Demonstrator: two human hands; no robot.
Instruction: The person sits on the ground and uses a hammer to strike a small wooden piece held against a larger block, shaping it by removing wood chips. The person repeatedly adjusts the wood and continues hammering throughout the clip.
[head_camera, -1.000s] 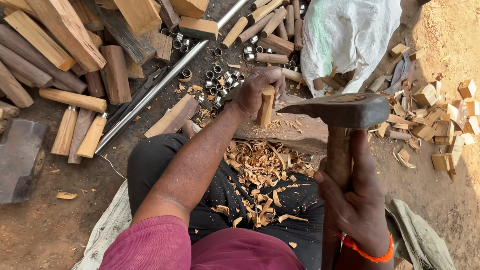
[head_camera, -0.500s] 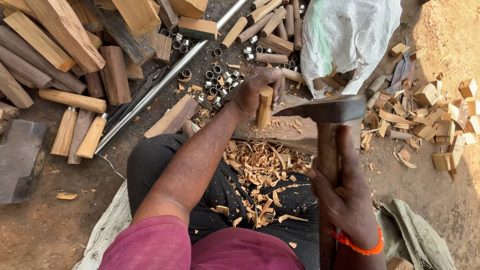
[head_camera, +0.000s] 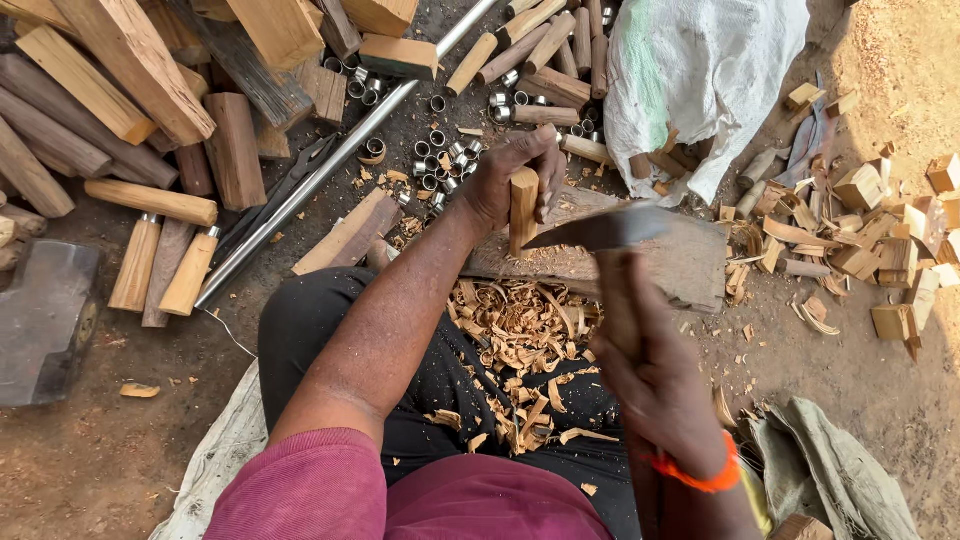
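Left hand (head_camera: 505, 180) grips upright wood piece (head_camera: 523, 208); right hand (head_camera: 655, 385) clasps hatchet (head_camera: 610, 262)

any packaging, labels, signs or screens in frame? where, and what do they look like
White woven sack: top right on the ground, beside the wooden billets; bulging, crumpled, with a faint green patch on its left side.
Grey-green cloth bag: bottom right corner, flat and wrinkled.
No labels, signs or screens visible.

Chopping block (head_camera: 690, 262) mostly bare right of upright wood piece (head_camera: 523, 208); blade (head_camera: 600, 232) crosses just beside it. Far side crowded: metal rings (head_camera: 440, 150), pipe (head_camera: 330, 170), white sack (head_camera: 700, 80). Near side heaped with shavings (head_camera: 520, 340). Bare dirt (head_camera: 820, 370) near right.
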